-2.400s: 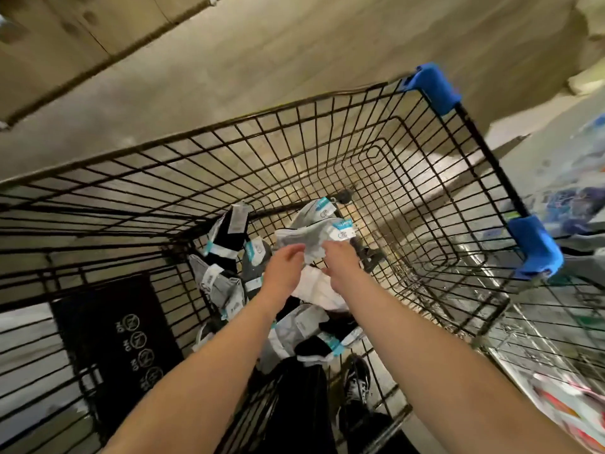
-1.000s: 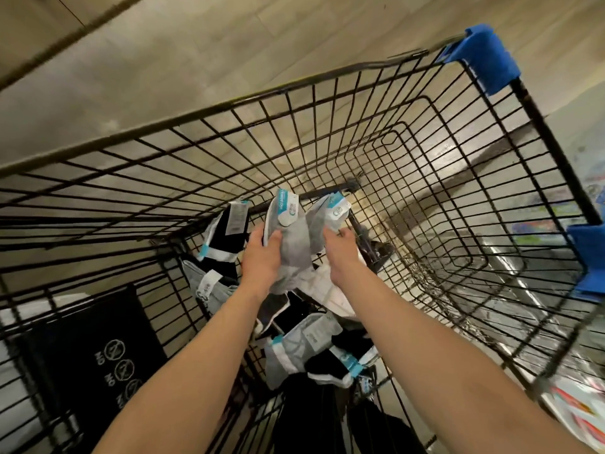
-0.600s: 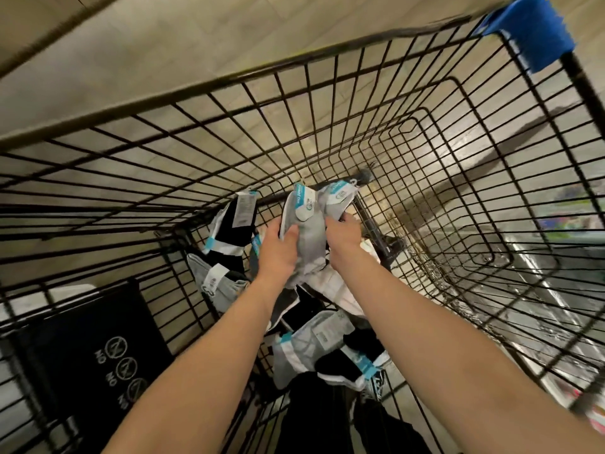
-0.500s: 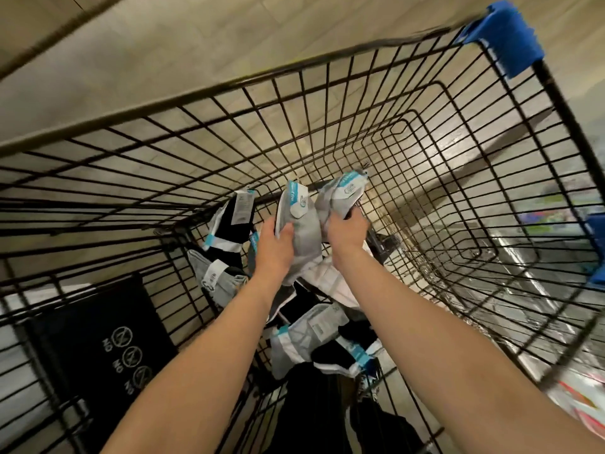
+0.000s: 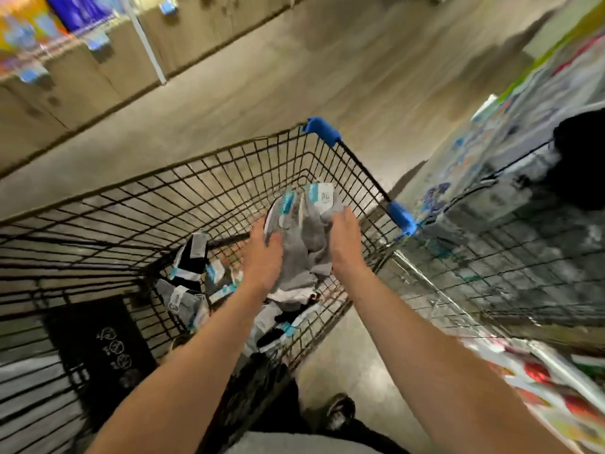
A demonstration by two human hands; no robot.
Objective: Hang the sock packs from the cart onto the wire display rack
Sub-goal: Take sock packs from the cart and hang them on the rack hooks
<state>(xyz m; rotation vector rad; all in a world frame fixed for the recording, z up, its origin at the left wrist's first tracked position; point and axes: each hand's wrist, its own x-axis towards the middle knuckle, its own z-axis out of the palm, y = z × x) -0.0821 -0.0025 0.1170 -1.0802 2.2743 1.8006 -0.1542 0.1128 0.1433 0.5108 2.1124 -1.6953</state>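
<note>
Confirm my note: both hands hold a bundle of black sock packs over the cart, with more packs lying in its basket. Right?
Not quite: the head view shows the bundle of sock packs is grey, not black. The rest stands: the left hand and right hand both grip it over the cart, and more packs lie in its basket.

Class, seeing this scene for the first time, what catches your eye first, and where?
At the centre, the left hand and right hand grip a bunch of grey sock packs. Around them stands a black wire cart with bright blue corner guards, loose packs lying at its lower left.
</note>
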